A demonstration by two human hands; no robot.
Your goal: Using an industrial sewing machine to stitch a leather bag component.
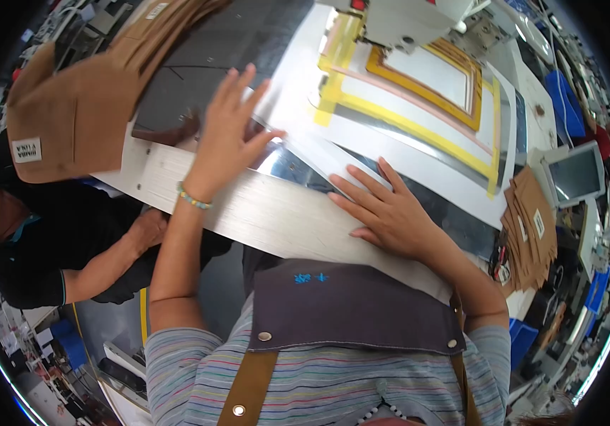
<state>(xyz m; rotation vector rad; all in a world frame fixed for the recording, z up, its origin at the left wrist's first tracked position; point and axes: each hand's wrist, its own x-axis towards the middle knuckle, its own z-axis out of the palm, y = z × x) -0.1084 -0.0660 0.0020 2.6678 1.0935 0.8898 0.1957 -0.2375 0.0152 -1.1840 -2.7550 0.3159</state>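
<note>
My left hand (pixel 230 135) is held with its fingers spread above the shiny plate (pixel 287 165) near the bench edge, holding nothing. Lying flat with fingers outstretched, my right hand (pixel 393 213) rests at the lower edge of a white sheet (pixel 418 174). Strips of yellow tape (pixel 404 128) border a window on that sheet. Inside it is an amber-coloured rectangular frame (pixel 471 106), beneath the white head of what looks like a sewing machine (pixel 408 21). Part of the frame is hidden by the machine head.
Brown fabric pieces (pixel 95 113) with a white label hang over the bench at left. More brown pieces (pixel 532 227) are stacked at right, near a small screen (pixel 574 174) and snips (pixel 501 270). A co-worker in a dark shirt (pixel 56 234) sits close on the left.
</note>
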